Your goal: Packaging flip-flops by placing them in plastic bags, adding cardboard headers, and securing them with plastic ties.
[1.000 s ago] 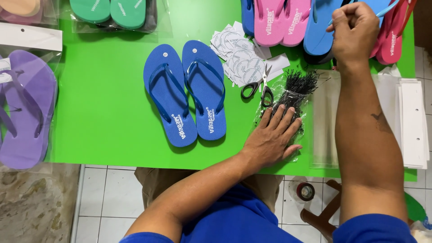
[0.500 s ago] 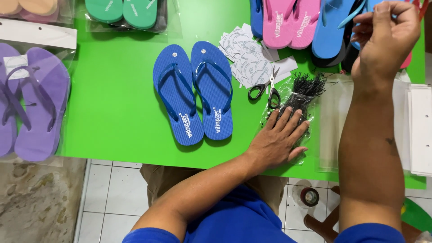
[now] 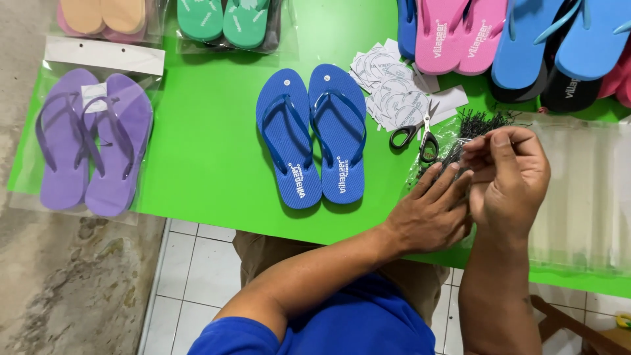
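A blue flip-flop pair (image 3: pixel 311 135) lies on the green table (image 3: pixel 204 158). Bagged purple flip-flops (image 3: pixel 89 141) sit far left; scissors (image 3: pixel 415 135) and round paper tags (image 3: pixel 391 92) lie between.

Open green surface (image 3: pixel 210 151) lies left of my blue sandals (image 3: pixel 312 135), wide enough to pass. Right of them, scissors (image 3: pixel 414 135), paper tags (image 3: pixel 391 85) and black ties (image 3: pixel 476 125) crowd my way; far sandals (image 3: pixel 460 33) block beyond.

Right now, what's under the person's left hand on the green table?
The left hand rests on a clear plastic bag of thin black ties, beside the scissors. The hand covers the bag's near part, so anything there is hidden.
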